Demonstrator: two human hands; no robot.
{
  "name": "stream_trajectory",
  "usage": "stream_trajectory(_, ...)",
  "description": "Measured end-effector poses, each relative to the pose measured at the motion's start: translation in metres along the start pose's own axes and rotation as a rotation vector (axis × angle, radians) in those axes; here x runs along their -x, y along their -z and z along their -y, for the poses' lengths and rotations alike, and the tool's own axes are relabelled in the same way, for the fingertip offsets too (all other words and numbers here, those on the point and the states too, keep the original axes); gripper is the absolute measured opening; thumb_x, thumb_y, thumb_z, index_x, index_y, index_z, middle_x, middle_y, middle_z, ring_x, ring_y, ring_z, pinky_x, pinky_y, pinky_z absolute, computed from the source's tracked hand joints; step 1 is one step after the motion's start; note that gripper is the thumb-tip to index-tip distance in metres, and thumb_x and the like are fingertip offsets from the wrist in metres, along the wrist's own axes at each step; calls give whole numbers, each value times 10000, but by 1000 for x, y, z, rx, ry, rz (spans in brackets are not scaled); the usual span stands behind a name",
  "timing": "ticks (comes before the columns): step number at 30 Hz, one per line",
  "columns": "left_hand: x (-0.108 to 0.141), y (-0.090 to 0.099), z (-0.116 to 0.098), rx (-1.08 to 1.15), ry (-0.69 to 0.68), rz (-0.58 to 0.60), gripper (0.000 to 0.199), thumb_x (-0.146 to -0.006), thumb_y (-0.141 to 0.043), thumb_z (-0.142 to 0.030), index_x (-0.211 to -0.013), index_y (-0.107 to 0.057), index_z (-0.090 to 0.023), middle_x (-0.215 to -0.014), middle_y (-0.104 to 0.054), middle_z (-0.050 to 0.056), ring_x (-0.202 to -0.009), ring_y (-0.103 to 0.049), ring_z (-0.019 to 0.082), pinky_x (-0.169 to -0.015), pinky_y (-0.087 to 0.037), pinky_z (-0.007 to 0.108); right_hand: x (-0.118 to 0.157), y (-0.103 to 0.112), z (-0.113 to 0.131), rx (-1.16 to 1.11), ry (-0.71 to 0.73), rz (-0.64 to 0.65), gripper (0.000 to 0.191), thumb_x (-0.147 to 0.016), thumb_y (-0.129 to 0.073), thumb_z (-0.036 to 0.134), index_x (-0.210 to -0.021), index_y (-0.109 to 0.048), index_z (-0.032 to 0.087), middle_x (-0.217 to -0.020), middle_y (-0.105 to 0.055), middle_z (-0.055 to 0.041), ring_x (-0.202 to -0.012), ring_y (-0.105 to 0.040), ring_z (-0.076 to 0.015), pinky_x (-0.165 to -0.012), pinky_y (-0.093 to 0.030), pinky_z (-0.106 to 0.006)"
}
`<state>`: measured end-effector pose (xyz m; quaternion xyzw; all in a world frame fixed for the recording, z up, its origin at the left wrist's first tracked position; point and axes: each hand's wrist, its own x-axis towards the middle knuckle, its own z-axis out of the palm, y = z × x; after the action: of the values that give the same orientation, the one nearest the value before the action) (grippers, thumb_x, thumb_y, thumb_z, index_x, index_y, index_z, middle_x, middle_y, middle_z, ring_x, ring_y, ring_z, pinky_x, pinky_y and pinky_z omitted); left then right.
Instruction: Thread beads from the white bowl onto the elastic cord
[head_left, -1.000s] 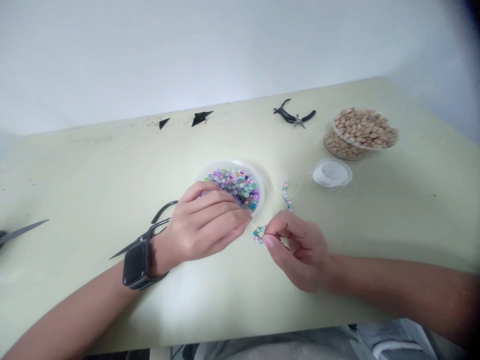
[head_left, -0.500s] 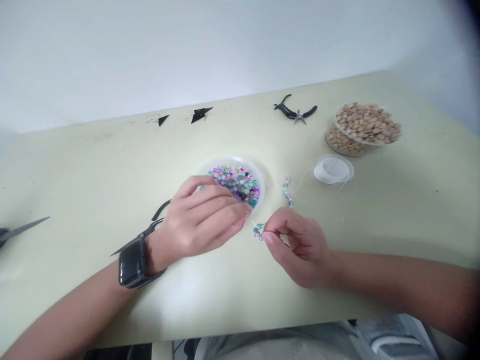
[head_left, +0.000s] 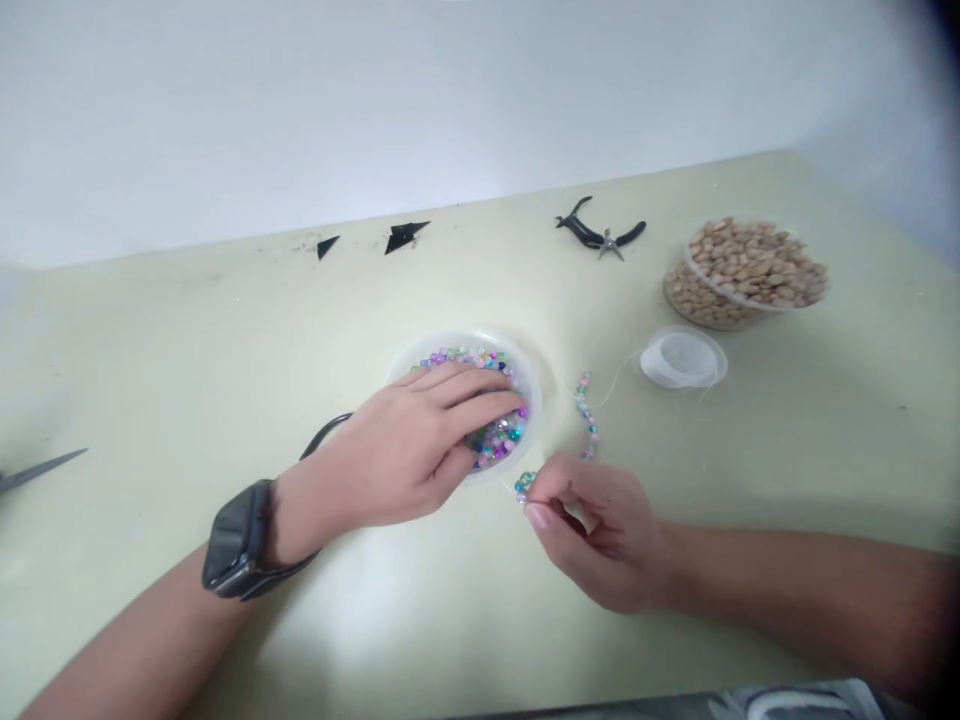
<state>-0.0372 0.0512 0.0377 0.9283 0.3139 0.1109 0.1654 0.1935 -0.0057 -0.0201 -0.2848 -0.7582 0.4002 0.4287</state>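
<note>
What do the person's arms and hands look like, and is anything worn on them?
The left hand and right hand are bare, with no gloves or rings visible. Both forearms show no sleeves. The left wrist wears a black smartwatch with a rectangular case and dark strap.

We wear a black smartwatch (head_left: 236,538) on a dark strap (head_left: 259,585) at our left wrist (head_left: 296,525); our forearms (head_left: 795,590) are bare, with grey clothing (head_left: 795,703) below.

Beads (head_left: 495,440) in a plastic dish (head_left: 469,341), cord spool (head_left: 682,358) to its right; pliers (head_left: 600,237) behind both
</note>
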Motion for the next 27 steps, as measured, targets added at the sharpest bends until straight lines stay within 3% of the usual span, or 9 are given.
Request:
stream_trajectory(6,0,4,3,-22,60,34,440,-883,-452,-110,-1265,-658,-182,-1334,-661,99,-1203,-631,296,-1025,-553,466,-3,5,3,12,-20,27,164,-926,-525,68,-840,-471,197,-603,-447,60,-491,-383,-51,-460,-312,-172)
stream_trajectory(12,3,18,6,-10,64,11,347,-916,-437,-82,-1055,-743,-170,-1137,-734,78,-1020,-685,252,-895,-589,420,-4,8,3,12,-27,38,160,-927,-523,66,-851,-481,200,-602,-449,59,-488,-377,-55,-451,-321,-174)
stream_trajectory(20,14,37,8,41,16,-20,349,-917,-483,-58,-952,-786,-229,-1040,-792,16,-984,-737,210,-852,-611,352,-2,8,2,9,-22,59,169,-934,-510,63,-857,-469,207,-604,-432,65,-485,-369,-53,-448,-316,-174)
stream_trajectory(27,8,27,5,41,32,46,308,-854,-502,-35,-795,-743,-219,-874,-759,24,-850,-703,200,-835,-568,356,-1,5,0,23,-33,64,170,-945,-513,65,-868,-463,209,-609,-437,70,-490,-367,-47,-456,-315,-164)
